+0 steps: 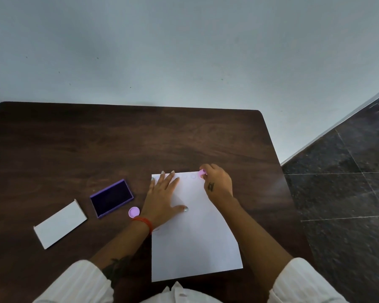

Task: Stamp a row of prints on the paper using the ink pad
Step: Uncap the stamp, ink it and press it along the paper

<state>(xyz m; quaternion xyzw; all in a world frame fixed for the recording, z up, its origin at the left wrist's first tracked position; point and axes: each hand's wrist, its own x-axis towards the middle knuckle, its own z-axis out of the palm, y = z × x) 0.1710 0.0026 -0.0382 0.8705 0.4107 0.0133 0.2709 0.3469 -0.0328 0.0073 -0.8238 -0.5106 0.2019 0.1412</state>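
Note:
A white sheet of paper [195, 237] lies on the dark wooden table [118, 149]. My left hand [162, 197] presses flat on its upper left part, fingers spread. My right hand [217, 182] grips a small pink stamp [202, 173] pressed down at the paper's top right corner. Faint round prints [193, 176] run in a row along the top edge, left of the stamp. The open purple ink pad [111, 198] sits left of the paper.
A round pink cap [134, 212] lies between the ink pad and my left wrist. A white lid or card [60, 224] rests further left. The table's right edge drops to a dark tiled floor [348, 193]; a pale wall stands behind.

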